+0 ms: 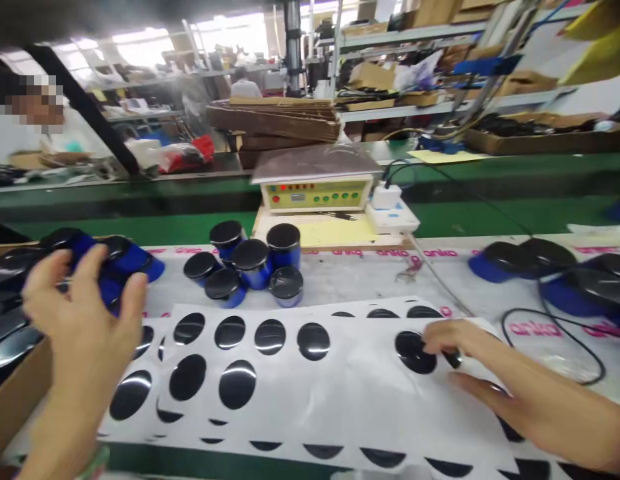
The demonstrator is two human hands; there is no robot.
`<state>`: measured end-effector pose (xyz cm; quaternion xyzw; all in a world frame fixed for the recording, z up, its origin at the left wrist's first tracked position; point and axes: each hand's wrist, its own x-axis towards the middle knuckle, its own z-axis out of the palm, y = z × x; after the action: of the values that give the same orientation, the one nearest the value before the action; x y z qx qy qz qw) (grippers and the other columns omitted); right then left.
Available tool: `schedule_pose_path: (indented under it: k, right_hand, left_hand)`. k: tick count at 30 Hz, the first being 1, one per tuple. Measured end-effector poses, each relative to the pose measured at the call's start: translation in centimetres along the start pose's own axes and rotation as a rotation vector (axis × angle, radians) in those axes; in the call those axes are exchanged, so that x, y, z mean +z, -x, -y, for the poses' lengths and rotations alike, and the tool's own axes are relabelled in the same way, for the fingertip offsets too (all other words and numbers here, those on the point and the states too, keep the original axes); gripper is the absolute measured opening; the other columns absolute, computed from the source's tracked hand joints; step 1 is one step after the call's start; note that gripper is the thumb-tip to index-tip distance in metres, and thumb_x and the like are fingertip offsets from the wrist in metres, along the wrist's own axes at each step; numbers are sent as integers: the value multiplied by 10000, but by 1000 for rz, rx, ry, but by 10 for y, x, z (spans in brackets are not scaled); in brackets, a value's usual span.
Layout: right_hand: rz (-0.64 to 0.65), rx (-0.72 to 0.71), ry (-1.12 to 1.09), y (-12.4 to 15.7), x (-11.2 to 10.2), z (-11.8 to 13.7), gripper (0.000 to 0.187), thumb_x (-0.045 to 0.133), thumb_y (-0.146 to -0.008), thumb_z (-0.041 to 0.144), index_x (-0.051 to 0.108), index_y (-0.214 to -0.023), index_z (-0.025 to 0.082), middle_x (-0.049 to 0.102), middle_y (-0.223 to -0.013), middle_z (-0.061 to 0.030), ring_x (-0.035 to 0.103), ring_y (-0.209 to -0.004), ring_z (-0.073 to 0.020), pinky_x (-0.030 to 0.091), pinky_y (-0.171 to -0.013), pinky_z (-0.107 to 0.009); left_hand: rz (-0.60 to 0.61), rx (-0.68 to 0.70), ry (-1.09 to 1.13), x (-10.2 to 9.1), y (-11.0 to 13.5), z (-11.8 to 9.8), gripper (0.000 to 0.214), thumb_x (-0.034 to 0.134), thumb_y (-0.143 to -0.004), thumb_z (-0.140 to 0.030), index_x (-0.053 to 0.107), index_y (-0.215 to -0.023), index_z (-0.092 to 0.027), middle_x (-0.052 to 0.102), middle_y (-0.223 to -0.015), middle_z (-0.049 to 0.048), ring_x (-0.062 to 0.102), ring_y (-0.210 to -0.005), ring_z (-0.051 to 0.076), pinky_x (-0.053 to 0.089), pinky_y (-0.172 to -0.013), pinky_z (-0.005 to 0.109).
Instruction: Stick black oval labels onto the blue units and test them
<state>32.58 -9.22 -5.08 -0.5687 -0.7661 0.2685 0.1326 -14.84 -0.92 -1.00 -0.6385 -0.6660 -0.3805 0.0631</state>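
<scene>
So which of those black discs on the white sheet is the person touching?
The black disc furthest right in the row: the fingertips of the right hand rest on its edge; the others lie untouched.

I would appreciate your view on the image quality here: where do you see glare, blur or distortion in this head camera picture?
In the head view, the windows at the back are blown out, white glare streaks the glossy black discs, the left hand looks slightly soft, and the wide lens stretches the frame's edges.
</scene>
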Motion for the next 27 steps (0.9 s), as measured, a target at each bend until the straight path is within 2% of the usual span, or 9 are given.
schedule_pose_path:
  k: [3, 5, 8, 11, 13, 16, 19, 21, 27]
  right_hand:
    - [279, -85, 24, -19, -11, 17, 228, 452, -921, 219, 485, -1131, 302, 470, -1310, -34, 491, -1170, -242, 440, -950, -363]
    - [366, -114, 23, -32, -12, 24, 267, 450, -880, 138, 467, -1096, 295, 485, -1246, -21, 520, -1098, -217, 446, -906, -337]
    - [462, -120, 42, -46, -15, 30, 351, 485, -809, 85, 454, -1085, 300, 507, -1150, -2, 554, -989, -206, 454, -827, -324]
    - [516, -127, 50, -54, -20, 30, 403, 495, -762, 64, 457, -1085, 302, 497, -1165, 6, 549, -996, -214, 441, -823, -335]
    - [538, -124, 27, -57, -22, 30, 413, 494, -751, 61, 463, -1090, 295, 492, -1178, 1, 539, -1021, -220, 431, -840, -343]
    - [542, -162, -2, -61, -23, 29, 428, 507, -727, 56, 476, -1098, 267, 490, -1175, -23, 521, -1051, -235, 413, -861, -353]
    - [544, -230, -24, -64, -24, 29, 406, 522, -697, 45, 493, -1053, 237, 493, -1126, -37, 510, -1043, -243, 409, -829, -344]
    - [540, -260, -32, -64, -25, 30, 369, 514, -696, 29, 500, -1006, 229, 495, -1076, -33, 518, -1001, -229, 409, -787, -327]
    - [449, -375, 35, -57, -27, 29, 366, 492, -733, -12, 525, -1012, 222, 504, -1069, -58, 522, -1018, -238, 416, -783, -336]
  left_hand:
    - [-59, 381, -17, 23, 20, -68, 485, 567, -890, -408, 483, -1331, -226, 374, -1410, 143, 381, -1311, 390, 381, -1033, 544]
    - [2, 435, -22, 44, 17, -104, 426, 541, -917, -373, 505, -1301, -193, 462, -1324, 159, 452, -1243, 336, 378, -1027, 514]
    - [105, 395, -129, 72, -12, -131, 544, 545, -906, -457, 472, -1337, -132, 514, -1301, 192, 459, -1221, 363, 357, -1003, 548]
    - [297, 365, -190, 85, -38, -142, 657, 662, -838, -413, 437, -1350, -68, 603, -1197, 212, 494, -1198, 387, 279, -1036, 610]
    - [354, 407, -151, 85, -31, -151, 587, 675, -836, -291, 445, -1331, -75, 626, -1171, 185, 507, -1209, 348, 203, -1096, 597]
    - [380, 435, 207, 78, 23, -162, 585, 669, -833, -242, 395, -1346, -182, 528, -1321, 124, 465, -1276, 262, 299, -1115, 427]
    - [755, 247, 574, 75, 91, -162, 693, 702, -808, -270, 297, -1368, -310, 477, -1358, 50, 509, -1246, 187, 456, -997, 288]
    - [839, 128, 653, 78, 121, -156, 714, 700, -812, -276, 266, -1372, -362, 433, -1391, 36, 481, -1278, 195, 441, -1033, 318]
    - [839, 71, 682, 86, 127, -146, 713, 683, -831, -275, 241, -1371, -423, 388, -1412, 27, 416, -1333, 229, 389, -1096, 399]
